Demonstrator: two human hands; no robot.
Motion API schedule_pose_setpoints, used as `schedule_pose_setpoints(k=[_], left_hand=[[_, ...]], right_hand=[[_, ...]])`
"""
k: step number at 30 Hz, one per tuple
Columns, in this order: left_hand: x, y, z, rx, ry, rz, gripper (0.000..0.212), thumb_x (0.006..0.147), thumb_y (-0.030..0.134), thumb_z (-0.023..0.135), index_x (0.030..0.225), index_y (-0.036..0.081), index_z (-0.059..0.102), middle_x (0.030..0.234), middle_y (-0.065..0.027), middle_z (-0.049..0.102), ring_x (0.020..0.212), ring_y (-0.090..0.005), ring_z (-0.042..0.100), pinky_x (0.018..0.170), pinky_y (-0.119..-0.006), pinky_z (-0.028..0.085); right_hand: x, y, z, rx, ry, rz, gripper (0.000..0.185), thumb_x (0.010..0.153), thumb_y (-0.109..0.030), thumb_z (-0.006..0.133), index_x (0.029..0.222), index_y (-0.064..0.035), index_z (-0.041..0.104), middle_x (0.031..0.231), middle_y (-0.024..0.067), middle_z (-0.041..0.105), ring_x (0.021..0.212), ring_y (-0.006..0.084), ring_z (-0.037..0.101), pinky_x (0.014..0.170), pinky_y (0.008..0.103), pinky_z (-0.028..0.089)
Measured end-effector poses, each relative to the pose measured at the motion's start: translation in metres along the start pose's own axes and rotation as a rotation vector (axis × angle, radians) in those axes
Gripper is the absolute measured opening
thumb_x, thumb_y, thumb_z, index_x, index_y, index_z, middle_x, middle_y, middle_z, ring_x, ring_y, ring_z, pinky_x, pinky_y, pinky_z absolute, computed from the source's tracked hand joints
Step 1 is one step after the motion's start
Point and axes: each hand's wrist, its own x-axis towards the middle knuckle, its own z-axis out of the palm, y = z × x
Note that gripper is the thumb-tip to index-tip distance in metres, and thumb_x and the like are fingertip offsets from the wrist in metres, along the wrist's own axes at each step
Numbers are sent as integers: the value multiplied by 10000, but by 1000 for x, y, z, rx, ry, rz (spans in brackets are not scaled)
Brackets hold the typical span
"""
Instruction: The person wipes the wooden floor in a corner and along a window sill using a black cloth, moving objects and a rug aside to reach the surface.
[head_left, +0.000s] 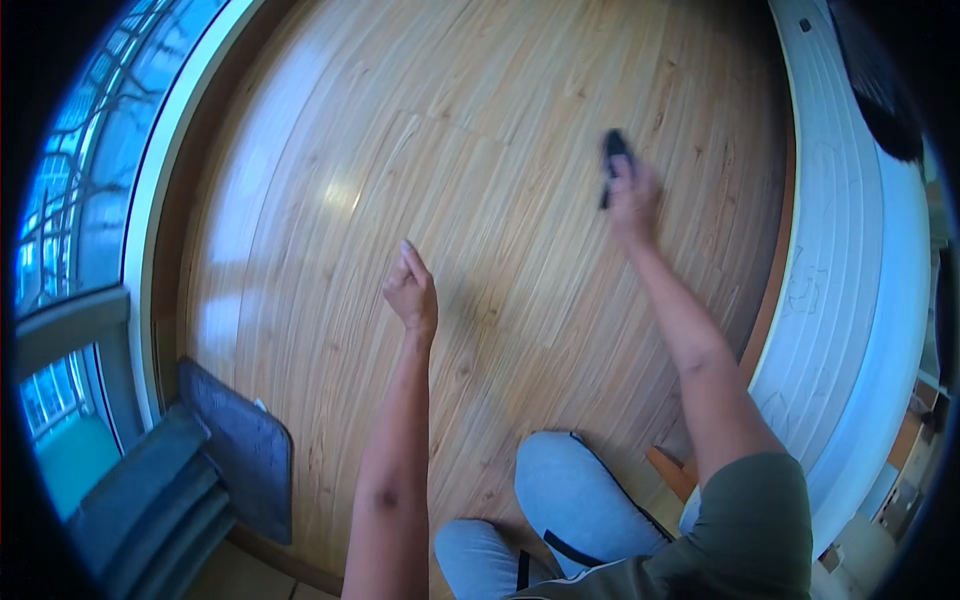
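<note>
A small, elongated black object (616, 141) is gripped in my right hand (634, 196), which is stretched forward over the wood-grain plank floor (495, 195). Motion blur hides what kind of object it is and whether it touches the floor. My left hand (412, 294) is held out above the floor left of centre, fingers curled in and thumb pointing forward. Nothing shows in it, though the inside of the fist is hidden. My bent knees (574, 480), in light blue trousers, are below and between my arms.
A dark grey mat (244, 450) lies at lower left, beside grey-green folded fabric or panels (150, 502). A white-framed glass door or window (150, 225) runs along the left. To the right stands a bed-like piece with a pale ribbed side (829, 247) and an orange-brown wooden leg (670, 469).
</note>
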Motion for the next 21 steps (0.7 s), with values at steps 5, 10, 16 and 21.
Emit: schedule_pose_setpoints(k=[5, 10, 16, 21], left_hand=[[30, -10, 76, 425, -28, 546, 332, 891, 210, 510, 568, 135, 534, 502, -69, 528, 430, -253, 524, 394, -381, 402], [24, -17, 74, 516, -105, 595, 289, 881, 179, 525, 597, 126, 516, 544, -57, 523, 469, -227, 520, 405, -357, 395], [41, -40, 30, 554, -148, 631, 252, 867, 117, 535, 617, 98, 515, 573, -59, 522, 494, -218, 518, 419, -349, 390], [33, -25, 53, 442, -213, 633, 230, 859, 79, 509, 629, 87, 515, 594, -68, 528, 514, -225, 518, 441, -355, 398]], right_hand=[[78, 188, -86, -753, 473, 305, 372, 879, -285, 478, 1150, -30, 497, 1288, 202, 444, 1214, 317, 399, 985, 432, 319], [105, 118, 31, -406, 335, 13, 370, 839, -152, 506, 1196, -54, 493, 1178, 153, 518, 1113, 291, 485, 942, 404, 378], [-5, -221, 158, 285, -392, -553, 344, 772, -107, 551, 1114, -140, 565, 1215, 61, 499, 1200, 251, 423, 1071, 409, 294], [53, -184, 194, 275, -478, -857, 295, 922, -292, 412, 1188, -296, 541, 1355, -12, 419, 1265, 201, 363, 1096, 376, 244]])
